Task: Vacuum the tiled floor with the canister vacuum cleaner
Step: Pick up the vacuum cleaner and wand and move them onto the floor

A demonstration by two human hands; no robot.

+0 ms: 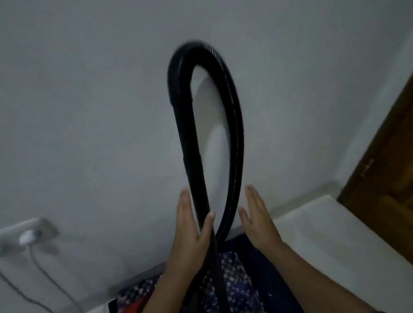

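The vacuum's black hose (233, 117) rises in a tall narrow loop in front of the grey wall. Its smooth rigid handle tube (185, 133) forms the loop's left side and the ribbed hose comes down on the right. My left hand (187, 237) has its palm against the tube, thumb hooked over the front and fingers straight. My right hand (256, 220) is just right of the ribbed hose with its fingers spread, holding nothing. The canister and the floor nozzle are out of view.
A wall socket plate (27, 235) with two white plugs and hanging cables is at the lower left. Patterned dark fabric (231, 278) lies below my hands. A white padded surface (336, 239) runs to the right, and a brown wooden door (406, 173) stands at the right edge.
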